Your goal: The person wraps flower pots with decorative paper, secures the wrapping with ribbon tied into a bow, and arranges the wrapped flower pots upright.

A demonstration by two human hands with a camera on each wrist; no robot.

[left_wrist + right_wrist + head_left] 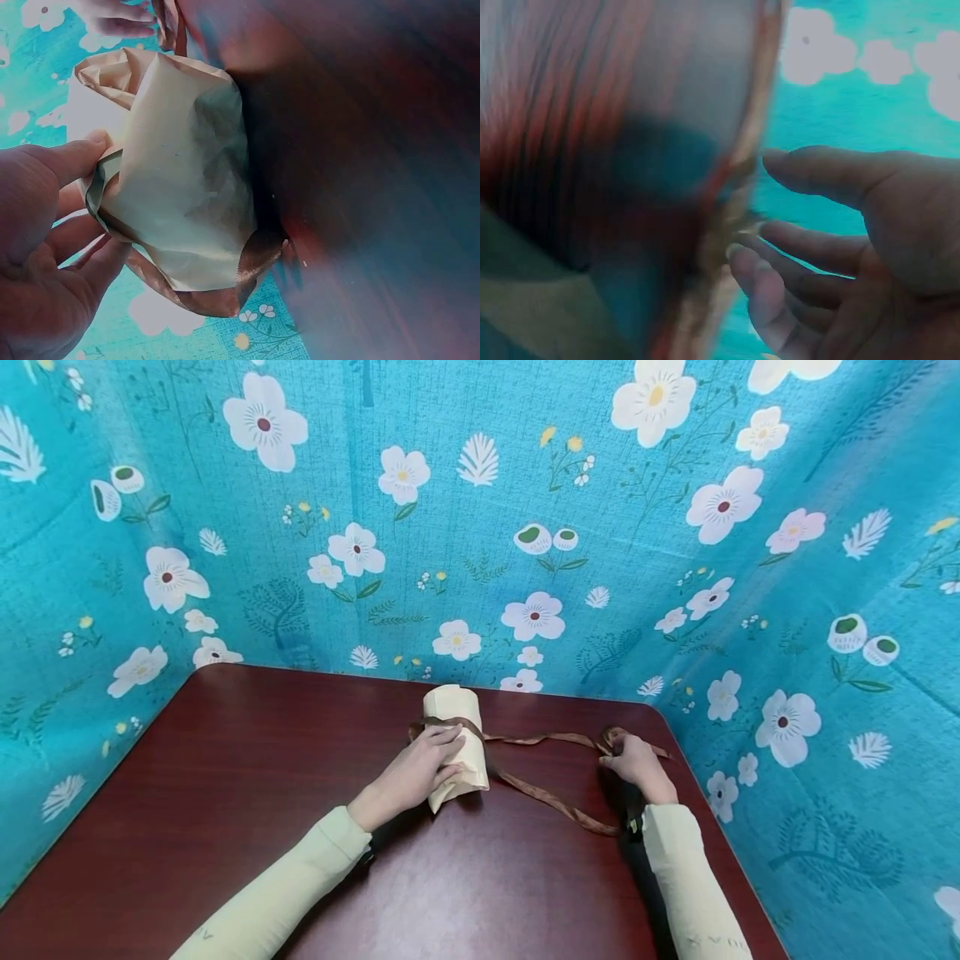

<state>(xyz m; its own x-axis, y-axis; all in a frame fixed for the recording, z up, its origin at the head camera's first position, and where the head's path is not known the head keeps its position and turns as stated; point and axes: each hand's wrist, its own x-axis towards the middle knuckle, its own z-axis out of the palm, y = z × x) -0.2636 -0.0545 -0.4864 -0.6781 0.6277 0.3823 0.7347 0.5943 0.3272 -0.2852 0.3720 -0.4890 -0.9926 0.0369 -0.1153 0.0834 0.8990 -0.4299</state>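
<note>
A cream paper-wrapped roll (pixel 455 702) lies on the dark red table, a brown ribbon (pixel 543 792) around its middle. My left hand (pixel 411 767) grips the roll from its left side; in the left wrist view the thumb presses the paper near a folded edge, the other fingers bent beside it. Two lengths of ribbon run right from the roll. At the far end of the upper one is my right hand (pixel 637 762), with a loop of ribbon by its fingertips. The right wrist view shows a gap between thumb and fingers, the blurred ribbon right at the fingertips.
The dark red table (pixel 247 760) has its right edge close beside my right hand. A turquoise flowered curtain (pixel 465 568) hangs along the back and both sides. The lower length of ribbon passes toward my right wrist.
</note>
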